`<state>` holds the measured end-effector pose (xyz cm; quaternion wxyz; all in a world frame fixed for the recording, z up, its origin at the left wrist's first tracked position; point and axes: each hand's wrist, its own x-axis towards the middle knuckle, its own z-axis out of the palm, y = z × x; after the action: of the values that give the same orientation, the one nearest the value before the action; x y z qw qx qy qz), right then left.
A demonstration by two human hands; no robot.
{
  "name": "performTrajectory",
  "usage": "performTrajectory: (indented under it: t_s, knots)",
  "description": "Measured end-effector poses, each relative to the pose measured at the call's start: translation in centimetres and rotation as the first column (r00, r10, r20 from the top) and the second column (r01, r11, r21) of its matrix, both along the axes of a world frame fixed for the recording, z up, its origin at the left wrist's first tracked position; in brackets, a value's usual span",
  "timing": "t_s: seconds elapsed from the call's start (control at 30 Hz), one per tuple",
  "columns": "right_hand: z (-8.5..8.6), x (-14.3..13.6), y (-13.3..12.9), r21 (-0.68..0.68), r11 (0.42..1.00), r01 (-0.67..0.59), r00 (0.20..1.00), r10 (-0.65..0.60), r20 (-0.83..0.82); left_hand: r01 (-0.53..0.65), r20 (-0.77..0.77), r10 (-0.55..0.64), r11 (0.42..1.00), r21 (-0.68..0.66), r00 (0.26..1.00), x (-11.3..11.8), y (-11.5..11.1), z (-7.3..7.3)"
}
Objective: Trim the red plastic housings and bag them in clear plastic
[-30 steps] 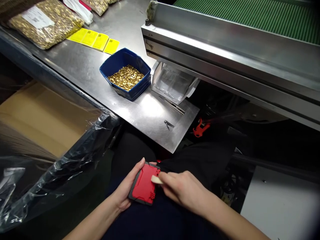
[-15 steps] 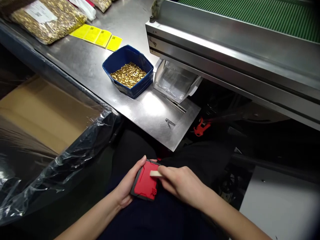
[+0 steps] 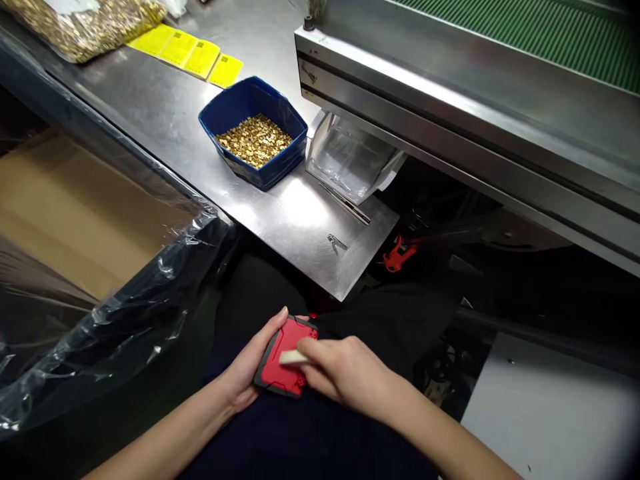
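Low in the view, over my lap, my left hand (image 3: pixel 249 368) wraps around a flat, rectangular red-and-black case (image 3: pixel 280 343). Its red face with raised lines is turned up, and my thumb lies along its upper left edge. My right hand (image 3: pixel 345 370) pinches a short, flat, pale stick (image 3: pixel 294 358) between thumb and fingers. The stick's free end points left and lies over the middle of the red face; whether it touches is hard to tell. My right fingers cover the case's right edge in part.
On the metal table (image 3: pixel 185 147) stand a blue bin (image 3: pixel 235 157) of small brass-coloured parts and a white tray (image 3: pixel 317 137) with clear plastic bags. Nail clippers (image 3: pixel 336 242) lie near the corner. A green ribbed conveyor (image 3: pixel 525 33) runs at right; a plastic-lined carton (image 3: pixel 90 213) is at left.
My right hand and the pale stick have moved left and slightly down across the red face. Both hands and the case sit a little further left in the view, which has shifted slightly.
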<state>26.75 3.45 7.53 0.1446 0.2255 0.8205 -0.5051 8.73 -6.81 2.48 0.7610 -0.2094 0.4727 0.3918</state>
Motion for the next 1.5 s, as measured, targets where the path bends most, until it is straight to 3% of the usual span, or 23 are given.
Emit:
performTrajectory:
  t_s: [0.1, 0.23, 0.37, 0.5, 0.67, 0.77, 0.93, 1.13, 1.27, 1.5]
  knots:
    - [0.0, 0.2, -0.2, -0.023, 0.997, 0.072, 0.997, -0.072, 0.038, -0.012, 0.019, 0.012, 1.0, 0.002, 1.0, 0.1, -0.3, -0.5]
    - [-0.1, -0.1, -0.6, -0.034, 0.999, 0.039, 0.999, -0.038, 0.02, -0.038, 0.06, 0.037, 0.999, 0.014, 0.998, 0.3, -0.6, -0.8]
    - [-0.1, -0.5, -0.6, -0.005, 0.996, 0.091, 0.994, -0.091, 0.065, -0.045, 0.048, 0.043, 0.998, 0.035, 0.998, 0.3, -0.7, -0.7]
    - [0.0, -0.6, -0.6, -0.05, 0.998, 0.038, 0.999, -0.037, 0.026, -0.065, 0.079, 0.062, 0.998, 0.027, 0.995, 0.3, -0.8, -0.7]
    - [-0.2, -1.0, -0.5, 0.012, 0.996, 0.089, 0.994, -0.089, 0.06, -0.072, 0.038, 0.071, 0.997, 0.021, 0.997, 0.4, -0.9, -0.9]
    - [-0.3, -1.2, -0.6, 0.003, 0.999, 0.045, 0.998, -0.046, 0.049, -0.07, 0.032, 0.069, 0.997, 0.015, 0.997, 0.4, -0.8, -0.9]
    - [-0.2, -0.9, -0.5, 0.043, 0.997, 0.058, 0.997, -0.06, 0.045, -0.031, -0.007, 0.031, 1.0, 0.002, 0.999, 0.3, -0.5, -0.8]
    - [0.2, -0.7, -0.5, -0.011, 0.999, 0.032, 0.999, -0.031, 0.039, -0.012, 0.018, 0.012, 1.0, -0.004, 1.0, 0.3, -0.2, -0.4]
    - [0.6, -0.6, -0.4, -0.039, 0.996, 0.083, 0.992, -0.079, 0.094, -0.001, -0.062, 0.0, 1.0, -0.024, 0.998, 0.2, -0.1, -0.1]
    - [0.6, -0.4, -0.4, -0.026, 0.997, 0.076, 0.996, -0.075, 0.052, 0.028, -0.089, -0.031, 0.999, -0.034, 0.996, 0.1, 0.2, 0.6]
